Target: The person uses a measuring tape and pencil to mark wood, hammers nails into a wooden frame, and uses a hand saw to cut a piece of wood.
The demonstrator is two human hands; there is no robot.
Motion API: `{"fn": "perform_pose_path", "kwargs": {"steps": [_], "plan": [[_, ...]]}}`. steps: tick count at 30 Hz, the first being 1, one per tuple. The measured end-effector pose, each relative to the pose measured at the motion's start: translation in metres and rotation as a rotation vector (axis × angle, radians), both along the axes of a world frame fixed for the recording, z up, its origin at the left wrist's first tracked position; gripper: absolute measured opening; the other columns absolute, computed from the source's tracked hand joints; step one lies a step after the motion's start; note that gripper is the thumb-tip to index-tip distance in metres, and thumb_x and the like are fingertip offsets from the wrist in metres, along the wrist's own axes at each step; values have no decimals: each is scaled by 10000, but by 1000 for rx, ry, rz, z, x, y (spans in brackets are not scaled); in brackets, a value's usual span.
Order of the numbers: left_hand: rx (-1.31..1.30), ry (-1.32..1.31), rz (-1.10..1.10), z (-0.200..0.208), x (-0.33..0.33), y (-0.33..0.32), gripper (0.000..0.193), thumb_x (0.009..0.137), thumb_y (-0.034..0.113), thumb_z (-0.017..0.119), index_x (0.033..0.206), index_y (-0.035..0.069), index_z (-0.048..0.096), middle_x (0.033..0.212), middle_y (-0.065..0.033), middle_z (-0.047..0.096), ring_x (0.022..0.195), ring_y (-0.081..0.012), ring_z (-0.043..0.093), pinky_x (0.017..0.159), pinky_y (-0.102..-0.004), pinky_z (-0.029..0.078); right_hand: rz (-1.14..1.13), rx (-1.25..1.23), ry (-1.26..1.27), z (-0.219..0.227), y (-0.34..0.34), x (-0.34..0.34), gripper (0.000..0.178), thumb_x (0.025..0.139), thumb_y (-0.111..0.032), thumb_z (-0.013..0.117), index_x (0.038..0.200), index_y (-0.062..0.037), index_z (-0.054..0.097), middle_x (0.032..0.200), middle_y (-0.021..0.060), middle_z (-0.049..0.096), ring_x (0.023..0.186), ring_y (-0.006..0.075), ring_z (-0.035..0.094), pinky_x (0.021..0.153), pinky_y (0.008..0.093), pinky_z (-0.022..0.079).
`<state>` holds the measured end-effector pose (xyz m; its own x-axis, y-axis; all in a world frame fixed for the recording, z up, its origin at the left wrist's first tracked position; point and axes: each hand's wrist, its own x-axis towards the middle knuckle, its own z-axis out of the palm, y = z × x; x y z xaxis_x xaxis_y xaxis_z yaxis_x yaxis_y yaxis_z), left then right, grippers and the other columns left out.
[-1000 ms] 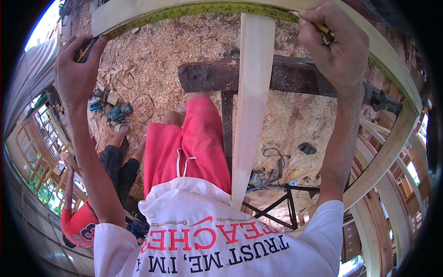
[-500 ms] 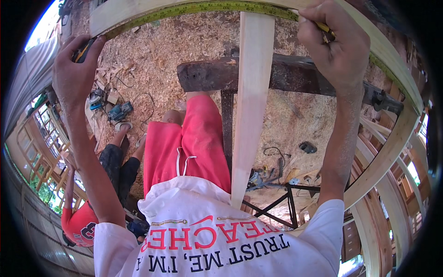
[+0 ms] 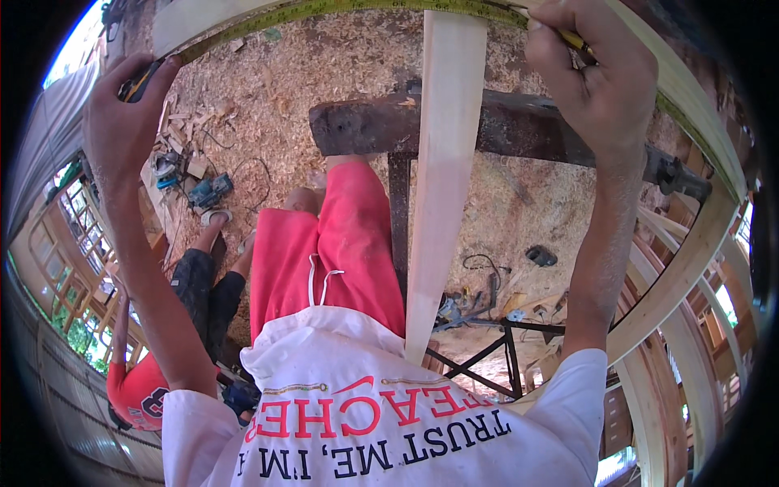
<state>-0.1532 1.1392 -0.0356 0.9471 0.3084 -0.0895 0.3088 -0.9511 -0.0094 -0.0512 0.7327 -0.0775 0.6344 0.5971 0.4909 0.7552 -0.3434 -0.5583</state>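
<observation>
A yellow tape measure point(image 3: 357, 6) is stretched along a long pale wooden board point(image 3: 207, 15) that curves across the top of the view. At its left end, my left hand point(image 3: 122, 122) grips the dark and yellow case, thumb by the board's edge. My right hand point(image 3: 604, 77) is closed around a slim yellow and dark pencil point(image 3: 576, 39), its fingertips close to the board and the tape. Past this hand the tape continues down the board's right side. A second pale board point(image 3: 446, 114) runs from beneath the long one toward my body.
Under the boards lies a dark heavy beam point(image 3: 365, 128). Blue power tools point(image 3: 209, 191) and cords lie on the shaving-covered floor. At left, a person in a red shirt point(image 3: 142, 394) is low to the ground. Wooden frames point(image 3: 673, 325) stand at right, near a black metal trestle point(image 3: 507, 353).
My left hand has shifted slightly left and up with the tape case. The right hand stays by the board with the pencil, a little farther right in the view.
</observation>
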Motion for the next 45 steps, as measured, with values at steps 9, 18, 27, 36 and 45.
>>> {"fn": "perform_pose_path", "kwargs": {"steps": [9, 18, 27, 36, 45], "plan": [[-76, -63, -8, -2, -5, 4, 472, 900, 432, 772, 1141, 26, 755, 1197, -159, 729, 1123, -256, 691, 1016, -353, 488, -46, 327, 363, 22, -35, 13, 134, 851, 64, 606, 937, -26, 657, 881, 82, 642, 761, 153, 602, 671, 268, 475], [-357, -56, -99, 60, -52, 5, 238, 890, 213, 761, 941, -15, 715, 862, -88, 623, 846, -195, 614, 801, -317, 464, -357, -481, -127, 39, -53, -46, 172, 925, -157, 693, 1093, -120, 689, 1105, 53, 620, 999, 249, 660, 779, 398, 573], [-291, -108, -139, 142, -48, -50, 257, 817, 299, 812, 883, 65, 728, 877, -90, 617, 883, -312, 610, 799, -407, 479, -156, -257, 71, 121, 11, -85, 223, 894, -281, 716, 973, -77, 672, 1040, 86, 604, 1053, 303, 614, 938, 447, 482], [-125, -202, -220, 188, -35, -31, 244, 832, 301, 794, 876, 69, 732, 881, -84, 627, 889, -304, 590, 779, -420, 477, -60, -324, 265, 110, 55, -77, 219, 859, -290, 723, 889, -73, 705, 986, 88, 650, 1049, 283, 633, 948, 433, 488], [-226, -204, -270, 189, -40, -35, 196, 870, 259, 749, 853, 64, 736, 821, -75, 606, 841, -291, 566, 758, -422, 468, -113, -449, 349, 160, 78, -100, 266, 851, -390, 710, 815, -132, 769, 898, 39, 694, 1008, 243, 650, 882, 416, 502]]}}
